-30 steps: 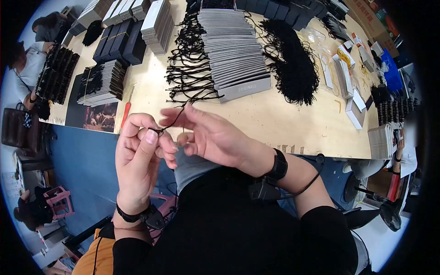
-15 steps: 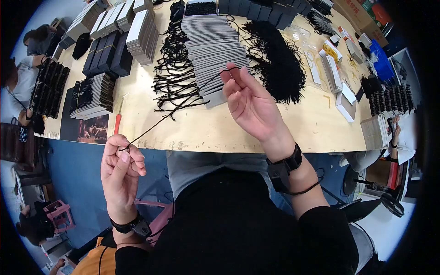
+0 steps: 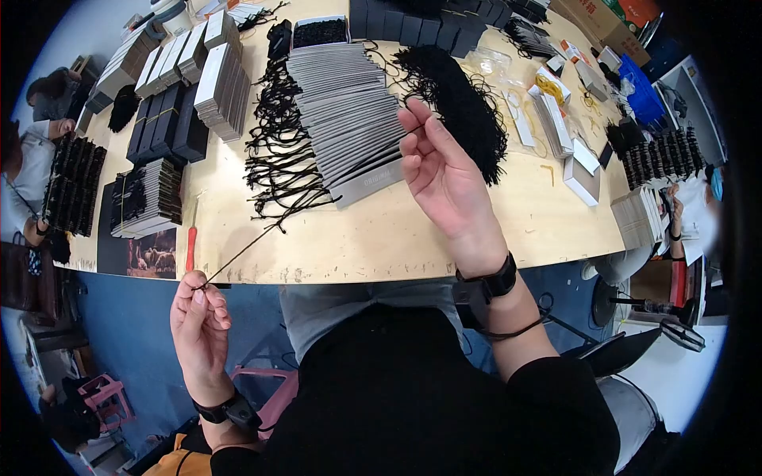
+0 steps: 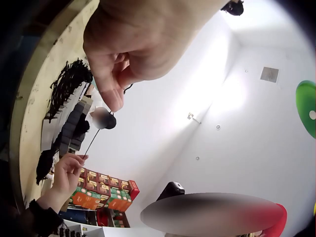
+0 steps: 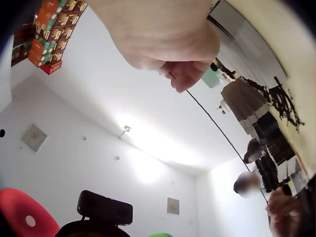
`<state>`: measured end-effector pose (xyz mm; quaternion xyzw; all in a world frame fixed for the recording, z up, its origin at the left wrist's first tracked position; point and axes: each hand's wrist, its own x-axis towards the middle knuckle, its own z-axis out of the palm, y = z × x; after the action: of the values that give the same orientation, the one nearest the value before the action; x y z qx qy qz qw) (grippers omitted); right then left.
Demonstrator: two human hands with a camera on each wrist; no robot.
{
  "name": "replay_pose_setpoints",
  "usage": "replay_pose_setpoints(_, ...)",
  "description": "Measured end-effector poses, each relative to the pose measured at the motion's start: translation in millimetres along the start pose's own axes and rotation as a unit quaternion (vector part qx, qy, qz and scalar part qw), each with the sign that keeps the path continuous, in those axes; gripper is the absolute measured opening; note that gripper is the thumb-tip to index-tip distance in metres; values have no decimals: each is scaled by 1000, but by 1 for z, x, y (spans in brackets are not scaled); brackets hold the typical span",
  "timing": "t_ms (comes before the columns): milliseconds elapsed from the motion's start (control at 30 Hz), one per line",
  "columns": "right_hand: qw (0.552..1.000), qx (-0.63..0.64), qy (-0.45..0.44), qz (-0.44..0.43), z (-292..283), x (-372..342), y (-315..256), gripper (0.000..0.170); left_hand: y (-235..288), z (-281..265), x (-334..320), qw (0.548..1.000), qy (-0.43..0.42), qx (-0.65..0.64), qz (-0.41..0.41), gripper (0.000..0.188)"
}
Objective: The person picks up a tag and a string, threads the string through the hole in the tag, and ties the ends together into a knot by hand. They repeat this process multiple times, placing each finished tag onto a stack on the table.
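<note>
A thin black cord [image 3: 238,255] stretches straight between my two hands. My left hand [image 3: 198,333], low at the table's front edge, pinches one end between thumb and fingertips, where a small loop or knot shows. Higher and to the right, my right hand [image 3: 451,170] holds the other end with curled fingers, palm turned up. In the right wrist view the taut cord [image 5: 212,118] runs from that hand to the left one. Beneath it lies a fanned row of grey cards [image 3: 341,103] with knotted black cords [image 3: 274,159] along their left side.
A thick bundle of black cords [image 3: 456,103] lies right of the cards. A red-handled tool [image 3: 191,247] rests near the front edge, beside banded cards [image 3: 155,198]. Dark boxes [image 3: 167,123] and white boxes [image 3: 222,91] stand at left; an open white box [image 3: 583,181] at right.
My hands were close together at the cord and have drawn apart, left hand down and left, right hand up and right. The cord is now pulled straight between them.
</note>
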<state>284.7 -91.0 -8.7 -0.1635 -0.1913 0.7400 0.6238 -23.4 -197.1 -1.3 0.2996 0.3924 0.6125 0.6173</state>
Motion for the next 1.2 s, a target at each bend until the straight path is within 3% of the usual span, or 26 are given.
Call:
replay_pose_setpoints(133, 998, 27, -52, -29, -3, -1, -10, 29, -2, -10, 6, 1000, 13, -6, -21, 16)
replay_pose_setpoints(233, 999, 7, -39, -38, 0, -4, -14, 29, -6, -14, 9, 999, 15, -12, -33, 16)
replay_pose_setpoints(333, 990, -96, -43, -96, 12, -7, -14, 34, -13, -8, 12, 996, 67, -6, -55, 16)
replay_pose_setpoints(433, 956, -242, -85, -143, 28, -10, -6, 28, -16, 3, 24, 993, 33, -67, -89, 19)
replay_pose_setpoints(500, 949, -270, -97, -129, 40, -13, 2, 23, -13, 21, 30, 991, 6, -90, -101, 17)
replay_pose_setpoints(567, 907, -384, -128, -116, 51, -18, 9, 20, -12, 36, 34, 987, -36, -113, -105, 15)
replay_pose_setpoints(633, 915, -373, -121, -93, 64, -25, 19, 15, -12, 48, 35, 986, -41, -114, -113, 14)
replay_pose_setpoints(700, 886, -438, -132, -73, 70, -31, 27, 10, -12, 60, 35, 985, -48, -117, -121, 14)
replay_pose_setpoints(800, 850, -491, -142, -127, 68, -35, 42, 12, -11, 72, 33, 980, -76, -126, -136, 13)
replay_pose_setpoints(933, 891, -421, -112, -132, 71, -38, 51, 15, -15, 78, 32, 977, -87, -129, -148, 13)
replay_pose_setpoints(1067, 875, -460, -109, -105, 71, -40, 41, 17, -16, 83, 31, 974, -86, -151, -144, 14)
replay_pose_setpoints(1200, 784, -553, -139, -247, 67, -38, 45, 11, -17, 85, 31, 964, -91, -179, -176, 13)
